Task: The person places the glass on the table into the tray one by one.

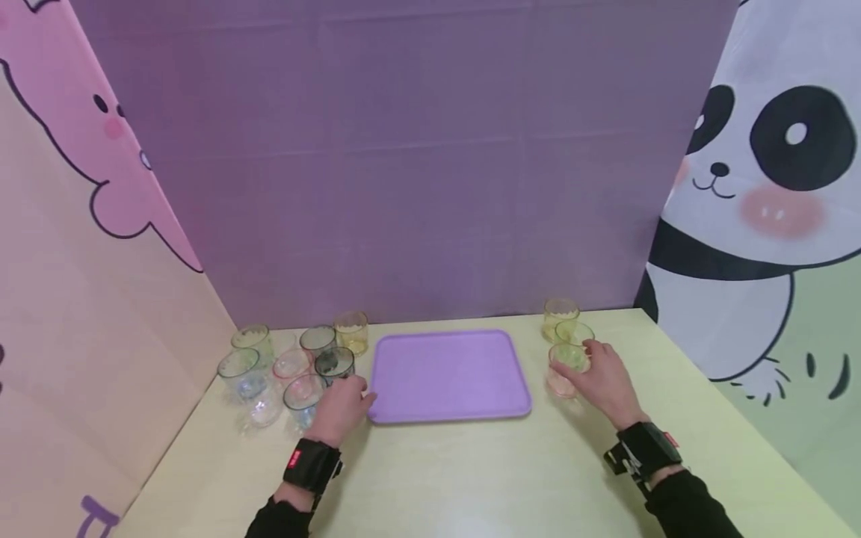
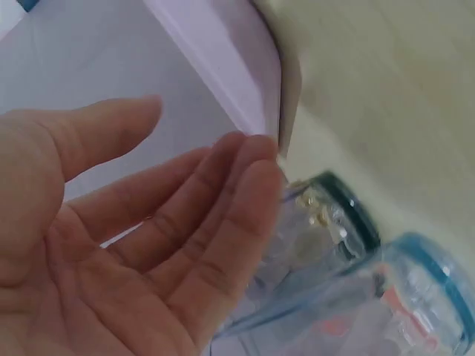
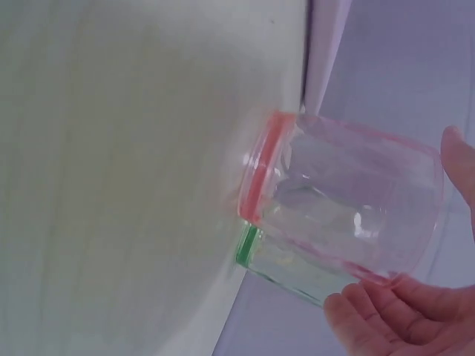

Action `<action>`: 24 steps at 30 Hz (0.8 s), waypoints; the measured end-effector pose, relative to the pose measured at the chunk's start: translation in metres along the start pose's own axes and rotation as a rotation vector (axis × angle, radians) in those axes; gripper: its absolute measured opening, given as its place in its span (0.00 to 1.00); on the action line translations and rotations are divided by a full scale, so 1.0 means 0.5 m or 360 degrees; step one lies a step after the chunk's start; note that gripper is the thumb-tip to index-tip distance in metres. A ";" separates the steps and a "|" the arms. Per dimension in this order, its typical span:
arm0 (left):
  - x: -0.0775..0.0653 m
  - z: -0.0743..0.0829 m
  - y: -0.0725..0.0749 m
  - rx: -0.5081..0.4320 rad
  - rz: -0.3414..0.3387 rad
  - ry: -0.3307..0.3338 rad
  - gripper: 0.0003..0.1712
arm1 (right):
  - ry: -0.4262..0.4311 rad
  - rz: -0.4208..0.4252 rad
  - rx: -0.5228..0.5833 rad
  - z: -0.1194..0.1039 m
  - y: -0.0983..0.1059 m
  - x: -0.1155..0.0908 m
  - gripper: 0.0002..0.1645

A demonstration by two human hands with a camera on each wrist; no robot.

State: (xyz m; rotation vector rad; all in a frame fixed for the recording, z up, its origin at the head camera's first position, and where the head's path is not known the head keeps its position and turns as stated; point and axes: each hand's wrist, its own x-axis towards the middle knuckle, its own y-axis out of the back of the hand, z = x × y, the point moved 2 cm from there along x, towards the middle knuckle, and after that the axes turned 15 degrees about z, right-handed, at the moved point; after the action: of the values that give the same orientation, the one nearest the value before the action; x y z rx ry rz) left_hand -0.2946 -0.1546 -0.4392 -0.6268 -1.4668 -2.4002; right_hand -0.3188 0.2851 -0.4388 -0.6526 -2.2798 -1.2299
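Observation:
At the right of the table, a pink glass (image 1: 560,385) stands upright in front of a green glass (image 1: 582,329) and a yellow glass (image 1: 560,310). My right hand (image 1: 608,385) holds the pink glass near its rim, thumb on one side and fingers on the other. My left hand (image 1: 341,411) is beside the left cluster, palm showing and fingers extended, with nothing in it. Closest to it are a dark glass (image 2: 334,208) and a blue-based glass (image 2: 386,304); whether the fingertips touch the dark one, I cannot tell.
A purple tray (image 1: 451,377) lies in the middle of the table (image 1: 457,478). Several more tinted glasses crowd the left side, among them a green glass (image 1: 237,365) and a yellow glass (image 1: 352,329). A purple backdrop (image 1: 417,172) closes off the rear.

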 end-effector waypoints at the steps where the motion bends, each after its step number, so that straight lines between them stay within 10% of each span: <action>1: -0.002 0.000 -0.004 0.0010 -0.0018 0.0018 0.12 | -0.0023 -0.0005 0.0002 0.000 -0.002 -0.001 0.50; 24: -0.004 0.000 -0.051 0.0116 -0.0200 0.0059 0.03 | -0.0210 -0.0038 0.0106 0.004 -0.022 -0.015 0.55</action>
State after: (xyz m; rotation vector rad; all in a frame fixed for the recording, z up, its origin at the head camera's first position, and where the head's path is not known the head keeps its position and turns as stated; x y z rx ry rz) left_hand -0.3039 -0.1430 -0.4602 -0.4842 -1.6147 -2.4237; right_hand -0.3201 0.2799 -0.4510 -0.7036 -2.4319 -1.1473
